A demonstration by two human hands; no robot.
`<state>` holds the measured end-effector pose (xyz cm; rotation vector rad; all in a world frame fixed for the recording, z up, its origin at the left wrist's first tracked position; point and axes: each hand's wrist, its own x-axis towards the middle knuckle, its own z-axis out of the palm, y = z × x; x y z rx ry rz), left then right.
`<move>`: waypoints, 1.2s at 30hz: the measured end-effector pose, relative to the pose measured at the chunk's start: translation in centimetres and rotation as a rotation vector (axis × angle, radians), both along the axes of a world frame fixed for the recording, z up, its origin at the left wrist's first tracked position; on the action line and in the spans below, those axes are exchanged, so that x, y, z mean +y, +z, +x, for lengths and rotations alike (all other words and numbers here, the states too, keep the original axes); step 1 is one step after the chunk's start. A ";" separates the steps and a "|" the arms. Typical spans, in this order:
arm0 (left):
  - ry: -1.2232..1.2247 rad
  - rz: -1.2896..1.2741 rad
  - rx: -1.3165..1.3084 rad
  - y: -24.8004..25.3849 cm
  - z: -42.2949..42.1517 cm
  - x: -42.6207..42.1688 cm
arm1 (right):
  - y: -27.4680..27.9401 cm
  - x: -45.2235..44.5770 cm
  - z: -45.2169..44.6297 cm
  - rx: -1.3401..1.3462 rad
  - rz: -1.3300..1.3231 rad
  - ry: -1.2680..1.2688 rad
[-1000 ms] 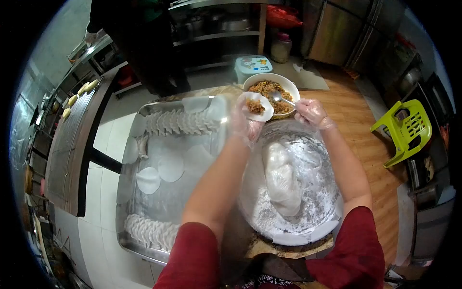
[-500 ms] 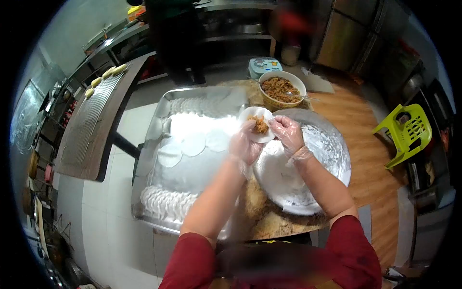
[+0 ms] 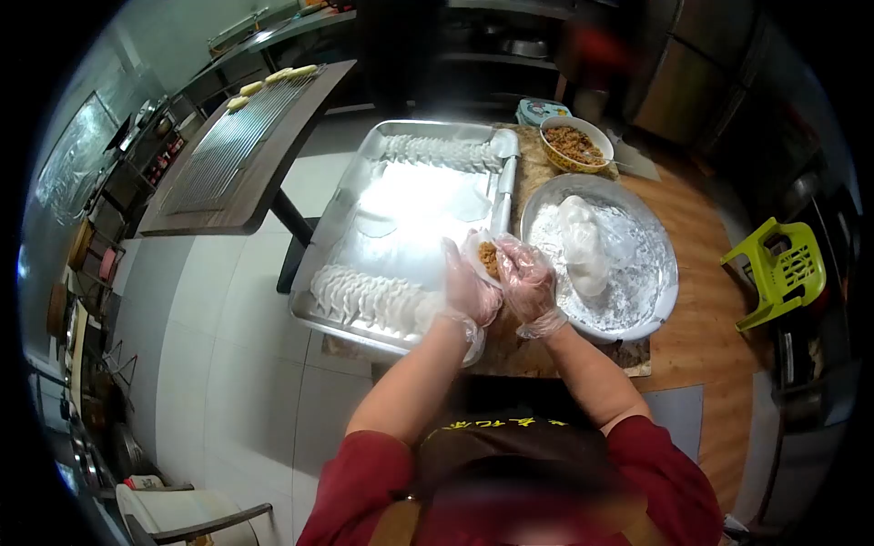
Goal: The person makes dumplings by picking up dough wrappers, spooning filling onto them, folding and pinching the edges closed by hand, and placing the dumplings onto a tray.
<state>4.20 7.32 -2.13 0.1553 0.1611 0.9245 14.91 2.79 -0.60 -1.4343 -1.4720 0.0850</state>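
Note:
My gloved left hand (image 3: 471, 289) and my gloved right hand (image 3: 528, 278) hold a round white wrapper with brown filling (image 3: 489, 259) between them, its edges raised by my fingers. To their left lies a metal tray (image 3: 501, 205) with rows of folded dumplings (image 3: 369, 298) at its near and far ends and flat wrappers between. On the right, a wide round basin (image 3: 669, 264) dusted with white flour holds a plastic-wrapped white lump (image 3: 583, 246). Behind it stands a bowl of brown filling (image 3: 572, 146).
A lidded blue container (image 3: 542, 111) stands behind the tray. A green plastic stool (image 3: 778, 264) is on the wooden floor at right. A dark table (image 3: 246, 205) with a rack and pale yellow pieces stands at left. A pale chair (image 3: 187, 512) is at lower left.
The spoon has left my right hand, which now grips the wrapper too. Both hands have come nearer my body, and the wrapper is more folded. The view has shifted.

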 end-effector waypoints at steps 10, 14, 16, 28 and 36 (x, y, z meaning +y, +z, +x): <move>-0.041 0.069 0.085 -2.6 -0.8 -2.9 | 0.6 -3.4 -2.1 -0.237 0.188 0.172; -0.147 0.043 0.061 -0.8 -1.6 -3.8 | 1.4 -3.9 -1.5 -0.369 0.198 0.219; -0.194 0.002 0.107 0.1 -2.2 -4.3 | 3.0 -4.5 -0.4 -0.803 0.247 0.387; -0.648 0.222 0.322 2.8 -5.7 -8.3 | -1.7 -7.0 3.9 1.086 -0.757 0.606; -0.597 0.426 0.584 2.5 -6.6 -7.8 | -2.2 -7.2 5.3 0.639 -0.611 0.632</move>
